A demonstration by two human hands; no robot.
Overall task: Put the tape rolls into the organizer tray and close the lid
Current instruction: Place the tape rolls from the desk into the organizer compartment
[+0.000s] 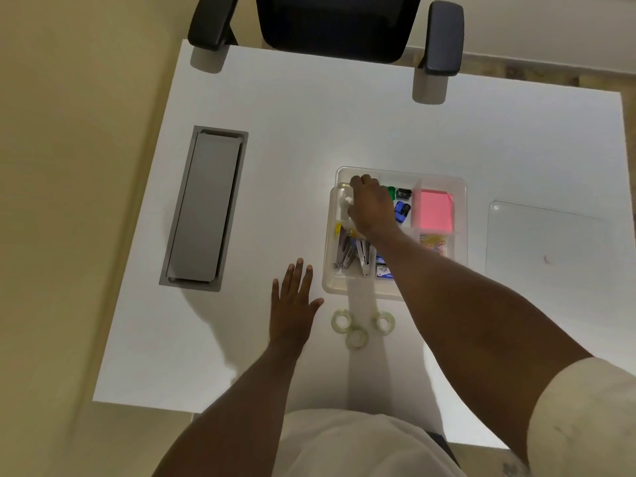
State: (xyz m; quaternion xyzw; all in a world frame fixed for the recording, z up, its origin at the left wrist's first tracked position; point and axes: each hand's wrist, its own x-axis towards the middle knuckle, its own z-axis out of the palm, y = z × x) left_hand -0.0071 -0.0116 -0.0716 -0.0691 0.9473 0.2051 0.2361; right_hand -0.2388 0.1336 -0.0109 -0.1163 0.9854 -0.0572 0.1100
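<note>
A clear organizer tray stands open on the white desk. My right hand reaches into its far-left compartment, fingers curled down on a clear tape roll that is partly hidden under them. Three more clear tape rolls lie on the desk just in front of the tray: one on the left, one in the middle, one on the right. My left hand rests flat on the desk left of these rolls, fingers spread, holding nothing. The clear lid lies flat to the right of the tray.
Other compartments hold pink sticky notes, small blue and green items, metal clips and paper clips. A grey cable box is set into the desk at the left. A black chair stands at the far edge.
</note>
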